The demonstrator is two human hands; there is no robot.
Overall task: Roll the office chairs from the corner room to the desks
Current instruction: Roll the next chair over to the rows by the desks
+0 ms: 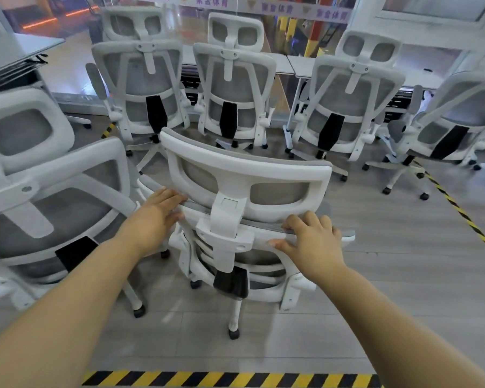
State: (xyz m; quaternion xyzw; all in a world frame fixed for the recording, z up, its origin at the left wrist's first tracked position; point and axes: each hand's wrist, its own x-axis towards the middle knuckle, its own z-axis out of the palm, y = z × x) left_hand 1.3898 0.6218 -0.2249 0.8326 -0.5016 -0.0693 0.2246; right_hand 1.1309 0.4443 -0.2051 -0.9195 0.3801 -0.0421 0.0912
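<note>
A white office chair with grey mesh and a headrest stands right in front of me, its back toward me. My left hand lies on the left end of the backrest's top rail, fingers fairly straight. My right hand grips the right end of that rail, fingers curled over the top and thumb beneath. The chair's castors rest on the grey floor.
Another white chair stands close on my left. Several more chairs line the white desks at the glass wall ahead. Yellow-black hazard tape crosses the floor at my feet, and another strip runs along the right.
</note>
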